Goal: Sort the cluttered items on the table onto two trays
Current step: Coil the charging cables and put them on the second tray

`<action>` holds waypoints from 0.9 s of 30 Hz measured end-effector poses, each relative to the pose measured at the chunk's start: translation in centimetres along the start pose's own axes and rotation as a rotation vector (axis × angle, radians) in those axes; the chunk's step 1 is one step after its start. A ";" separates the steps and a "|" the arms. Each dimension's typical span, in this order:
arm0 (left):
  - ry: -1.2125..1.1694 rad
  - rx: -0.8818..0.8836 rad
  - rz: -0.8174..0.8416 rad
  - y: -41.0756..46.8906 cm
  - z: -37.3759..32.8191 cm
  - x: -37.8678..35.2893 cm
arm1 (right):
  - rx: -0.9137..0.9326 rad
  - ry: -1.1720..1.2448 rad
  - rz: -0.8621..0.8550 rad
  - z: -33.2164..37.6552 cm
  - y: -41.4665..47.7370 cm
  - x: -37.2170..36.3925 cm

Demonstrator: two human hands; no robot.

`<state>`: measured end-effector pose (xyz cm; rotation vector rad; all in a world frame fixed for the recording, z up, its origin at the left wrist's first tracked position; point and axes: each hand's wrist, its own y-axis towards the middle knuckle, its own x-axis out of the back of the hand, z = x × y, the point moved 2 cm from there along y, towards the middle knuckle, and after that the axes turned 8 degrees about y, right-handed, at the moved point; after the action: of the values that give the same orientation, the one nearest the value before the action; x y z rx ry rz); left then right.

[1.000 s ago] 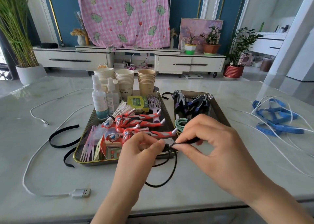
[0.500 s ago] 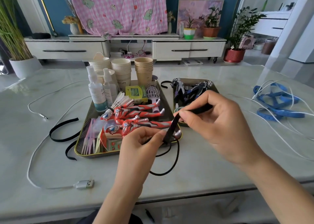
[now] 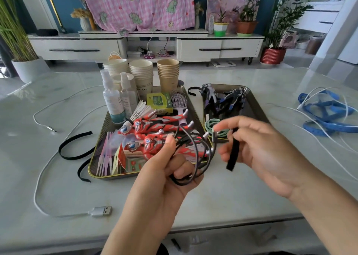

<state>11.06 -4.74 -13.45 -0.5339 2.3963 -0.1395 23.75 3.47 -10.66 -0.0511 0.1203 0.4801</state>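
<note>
Mid-frame above the worktop (image 3: pixel 232 196), the left hand (image 3: pixel 162 177) kept its grip curled round the coiled black cable (image 3: pixel 183 180), the right hand (image 3: pixel 267 150) pinching a black strap (image 3: pixel 233 152); any slackening might have sprung the loops apart.

Home living room. Low white media cabinet (image 3: pixel 220 47) with drawers along a teal wall, pink checked cloth (image 3: pixel 139 5) hanging above it, framed painting (image 3: pixel 230 1) and potted plants (image 3: pixel 247 26) on top, tall leafy plants (image 3: pixel 286 16) on the floor at either end, marble counter (image 3: pixel 232 192) in front.
</note>
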 end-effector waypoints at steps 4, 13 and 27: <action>-0.185 -0.002 0.038 0.2 -0.1 -0.1 | -0.093 -0.141 -0.067 -1.4 0.3 -0.2; -0.166 -0.059 0.021 0.7 0.3 0.0 | -0.299 0.187 0.130 -1.7 -0.6 -2.0; 0.171 -0.335 -0.371 1.0 1.3 0.8 | 0.120 0.220 0.006 -2.6 -2.0 -3.9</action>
<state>11.03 -4.10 -15.16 -1.1645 2.4747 0.0612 21.01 -0.31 -12.71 0.0142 0.3643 0.4719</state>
